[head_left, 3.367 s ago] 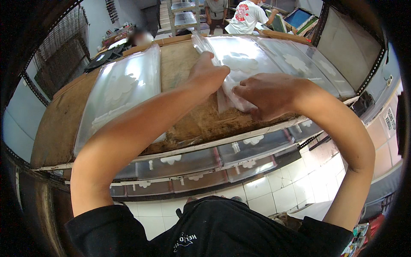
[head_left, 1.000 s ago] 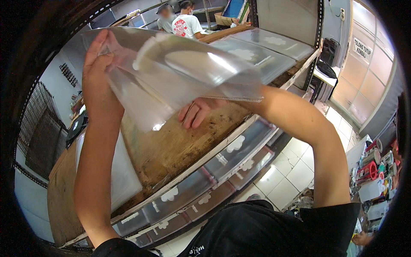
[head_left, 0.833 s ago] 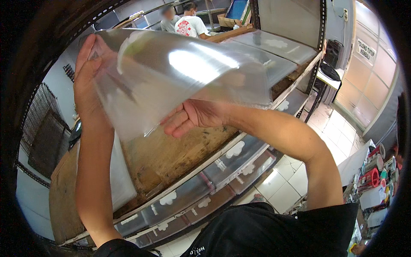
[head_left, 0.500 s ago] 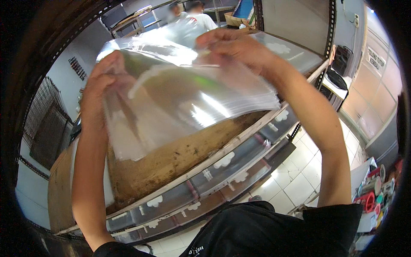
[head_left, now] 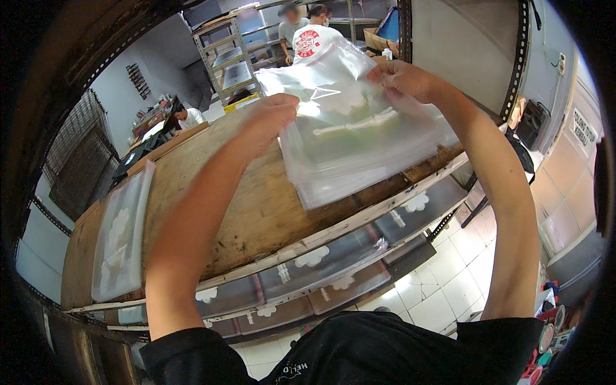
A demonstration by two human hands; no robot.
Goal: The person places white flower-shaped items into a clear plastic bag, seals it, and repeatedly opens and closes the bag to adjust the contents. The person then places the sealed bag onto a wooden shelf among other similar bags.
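A stack of clear plastic sheets with pale printed shapes hangs between my hands over the right part of a wooden shelf board. At its upper left edge my left hand is closed, thumb against the plastic. My right hand grips the upper right of the stack, its fingers partly blurred. The lower edges of the sheets fan out just over the board, or on it; I cannot tell if they touch. Another clear plastic stack with white cloud shapes lies at the board's left end.
Lower shelves below the board carry more clear sheets with white cloud shapes. A perforated metal post rises at the right. Behind stand a slatted rack and people, one in a white shirt. Rolls and tins sit at lower right.
Both hands have carried the sheets rightward along the board, away from its left part. My left hand has come inward, and the stack at the left end now shows fully.
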